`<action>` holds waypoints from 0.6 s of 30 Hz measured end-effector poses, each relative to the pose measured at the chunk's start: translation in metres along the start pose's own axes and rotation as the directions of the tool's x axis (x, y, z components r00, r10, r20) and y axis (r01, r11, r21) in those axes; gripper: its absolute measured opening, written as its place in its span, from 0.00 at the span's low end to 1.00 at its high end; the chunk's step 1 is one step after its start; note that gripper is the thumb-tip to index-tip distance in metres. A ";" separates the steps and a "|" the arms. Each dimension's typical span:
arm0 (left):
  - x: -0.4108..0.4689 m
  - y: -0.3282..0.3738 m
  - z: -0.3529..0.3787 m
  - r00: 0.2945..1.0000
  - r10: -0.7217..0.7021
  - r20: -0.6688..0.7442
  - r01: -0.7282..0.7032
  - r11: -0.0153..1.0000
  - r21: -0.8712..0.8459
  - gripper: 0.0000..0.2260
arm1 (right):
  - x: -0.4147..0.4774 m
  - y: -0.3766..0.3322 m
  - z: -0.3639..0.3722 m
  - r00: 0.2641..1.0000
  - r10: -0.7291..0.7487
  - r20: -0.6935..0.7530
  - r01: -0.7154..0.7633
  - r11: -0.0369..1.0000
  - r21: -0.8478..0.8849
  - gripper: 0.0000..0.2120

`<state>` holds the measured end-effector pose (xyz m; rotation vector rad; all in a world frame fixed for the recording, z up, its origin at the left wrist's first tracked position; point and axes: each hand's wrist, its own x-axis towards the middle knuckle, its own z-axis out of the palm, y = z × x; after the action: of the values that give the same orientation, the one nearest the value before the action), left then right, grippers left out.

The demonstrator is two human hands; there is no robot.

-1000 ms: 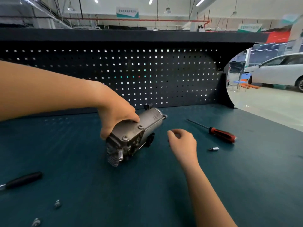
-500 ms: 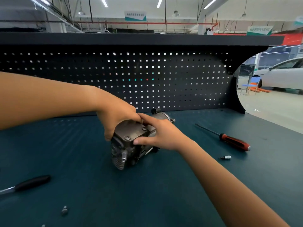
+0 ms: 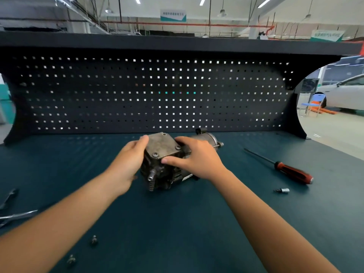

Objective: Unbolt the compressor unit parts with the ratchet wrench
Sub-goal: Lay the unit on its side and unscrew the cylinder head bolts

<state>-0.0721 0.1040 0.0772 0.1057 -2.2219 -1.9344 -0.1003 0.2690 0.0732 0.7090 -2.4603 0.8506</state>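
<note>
The grey metal compressor unit (image 3: 164, 148) lies on the dark green bench at centre, its flat bolted cover plate facing up and its cylindrical motor end pointing back right. My left hand (image 3: 128, 162) holds its left side, thumb up at the plate's edge. My right hand (image 3: 197, 156) grips the right side, thumb across the front corner and fingers over the top. The ratchet wrench (image 3: 11, 215) lies blurred at the far left edge, apart from both hands. Two loose bolts (image 3: 94, 239) sit near the front left.
A red-handled screwdriver (image 3: 291, 171) lies to the right, with a small silver socket bit (image 3: 282, 190) in front of it. A dark pegboard wall (image 3: 157, 95) closes off the back of the bench (image 3: 177, 223). A white car stands beyond on the right.
My right hand came in from the bench and took hold of the compressor's right side. My left hand shifted from the top to the left side. The unit has turned, cover plate more upward.
</note>
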 end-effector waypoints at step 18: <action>0.011 -0.015 0.012 0.978 0.147 -0.149 -0.148 0.989 0.009 0.10 | 0.071 0.084 -0.015 0.841 0.541 0.026 -0.542 0.839 0.050 0.12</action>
<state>-0.0862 0.1119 0.0622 0.0798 -2.0699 -1.7896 -0.2009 0.3128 0.0865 0.0076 -2.6950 1.1162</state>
